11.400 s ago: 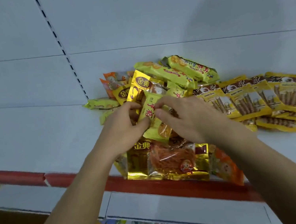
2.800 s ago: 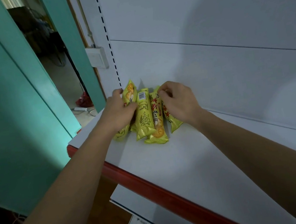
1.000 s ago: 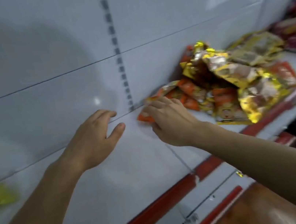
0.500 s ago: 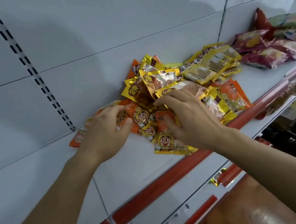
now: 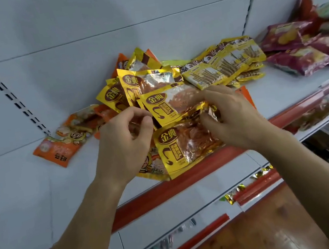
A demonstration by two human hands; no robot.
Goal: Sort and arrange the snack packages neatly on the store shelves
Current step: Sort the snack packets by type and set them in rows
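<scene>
1. The red front strip (image 5: 169,189) of the white metal store shelf (image 5: 21,199) is seen nearest, with a lower shelf edge (image 5: 197,232) below it, blurred.
2. A gold foil snack packet with a clear window showing red strips (image 5: 185,144) is laid flat at the front edge of the shelf, just above the red strip, between the two hands.
3. The left hand (image 5: 123,143) is held over the left side of the pile, fingers curled, thumb and forefinger brought nearly together beside the left edge of the packets; whether anything is pinched cannot be told.
4. The right hand (image 5: 231,118) is curled over the right end of a second gold foil packet (image 5: 169,106); its right edge is gripped between thumb below and fingers above, and the packet is held slightly raised, overlapping the top of the front packet.
5. Behind these, more gold foil packets (image 5: 146,82) are piled loosely, tilted and overlapping, up against the white back panel (image 5: 102,27).
6. Orange snack packets (image 5: 64,143) are spread on the shelf left of the pile, near the slotted upright.
7. Yellow packets printed with stick biscuits (image 5: 227,63) are stacked in a row right of the pile.
8. Purple-red snack bags (image 5: 302,54) are seen furthest right, blurred.
</scene>
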